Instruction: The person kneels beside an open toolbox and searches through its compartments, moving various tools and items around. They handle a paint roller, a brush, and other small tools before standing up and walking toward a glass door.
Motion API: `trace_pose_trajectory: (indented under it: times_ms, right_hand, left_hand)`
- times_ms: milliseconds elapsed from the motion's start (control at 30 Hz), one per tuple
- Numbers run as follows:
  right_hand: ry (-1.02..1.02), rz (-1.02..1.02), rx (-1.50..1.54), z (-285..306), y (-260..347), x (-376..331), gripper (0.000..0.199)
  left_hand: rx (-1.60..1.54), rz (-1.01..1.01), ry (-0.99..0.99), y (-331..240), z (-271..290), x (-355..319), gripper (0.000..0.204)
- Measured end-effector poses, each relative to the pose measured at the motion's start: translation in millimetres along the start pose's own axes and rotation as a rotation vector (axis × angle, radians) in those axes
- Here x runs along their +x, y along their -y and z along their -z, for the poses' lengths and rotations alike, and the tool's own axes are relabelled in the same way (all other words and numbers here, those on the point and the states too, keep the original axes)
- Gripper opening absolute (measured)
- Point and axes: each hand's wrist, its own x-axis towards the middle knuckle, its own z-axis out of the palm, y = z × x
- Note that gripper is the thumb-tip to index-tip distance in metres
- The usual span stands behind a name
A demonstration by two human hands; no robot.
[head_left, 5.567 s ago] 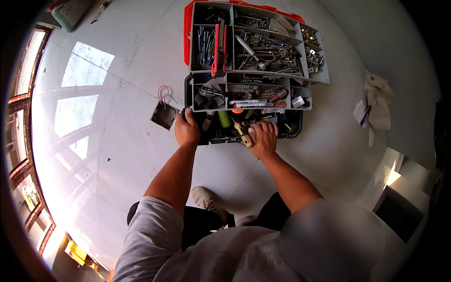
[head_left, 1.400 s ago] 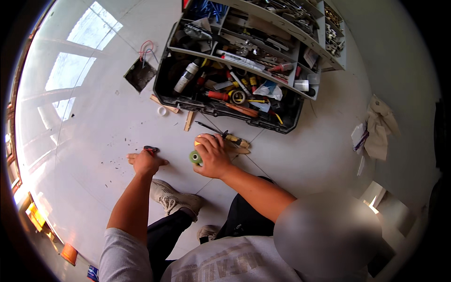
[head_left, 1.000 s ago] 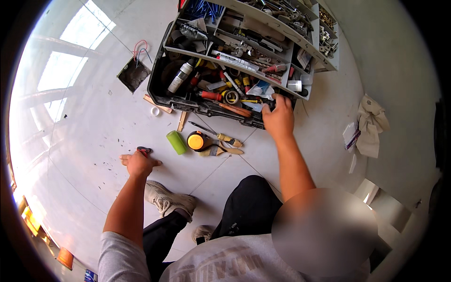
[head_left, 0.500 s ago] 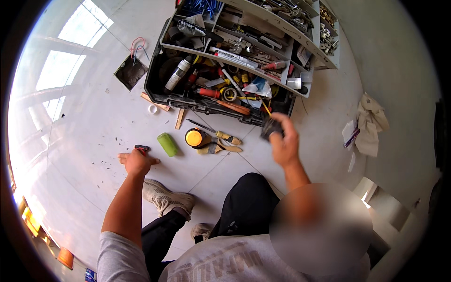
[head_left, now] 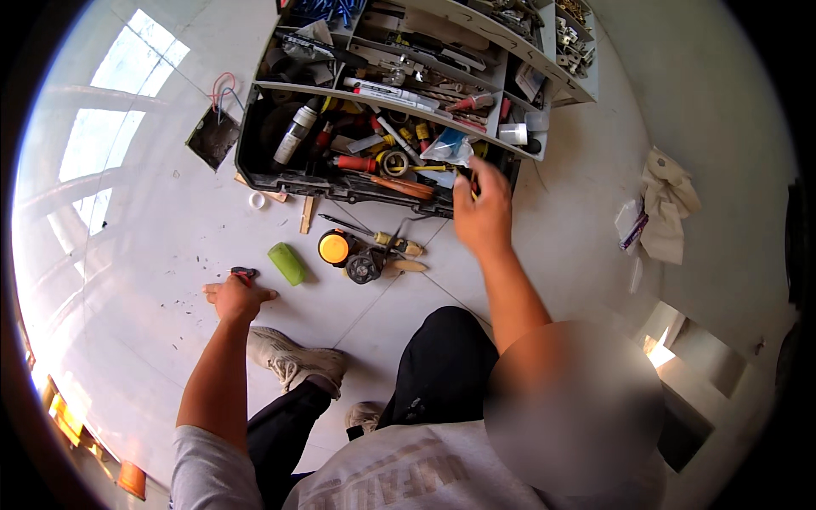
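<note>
My left hand rests low over the floor, fingers spread to the left and thumb out to the right. A small red-and-black tool lies against its far side, partly hidden. My right hand reaches over the front edge of the open black toolbox, thumb and fingers apart around a thin yellow stick; its other fingers are hidden. On the floor between the hands are a green cylinder, a yellow-and-black tape measure, a round black thing with a cord and a screwdriver.
Several grey trays of pens, bits and fittings fold out above the toolbox. A square floor hole with loose wires lies to its left. Wood strips and a white tape roll are nearby. A beige cloth bag lies right, by the wall.
My right hand has let go of the round black thing, which now lies beside the tape measure, over the brush. That hand has moved up to the toolbox edge. My left hand has stayed by the red-and-black tool.
</note>
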Motion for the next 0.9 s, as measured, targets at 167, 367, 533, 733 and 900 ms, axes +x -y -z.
trace_pose_trajectory:
  times_ms: [167,367,533,733,900]
  right_hand:
    - [0.137,-0.168,-0.318,-55,-37,83,0.083]
    - [0.150,-0.395,0.193,-60,-30,75,0.069]
    - [0.283,-0.281,0.757,8,45,-28,0.081]
    - [0.452,0.294,0.268,-11,78,-99,0.068]
    - [0.144,0.360,0.451,-9,74,-45,0.022]
  left_hand:
    - [0.025,-0.035,-0.027,-2,-6,9,0.095]
    - [-0.006,-0.041,-0.010,-6,1,1,0.092]
    - [0.030,-0.003,-0.034,-3,-2,4,0.092]
    - [0.013,-0.031,-0.010,-7,0,2,0.093]
    - [0.071,-0.021,-0.030,-7,-1,2,0.091]
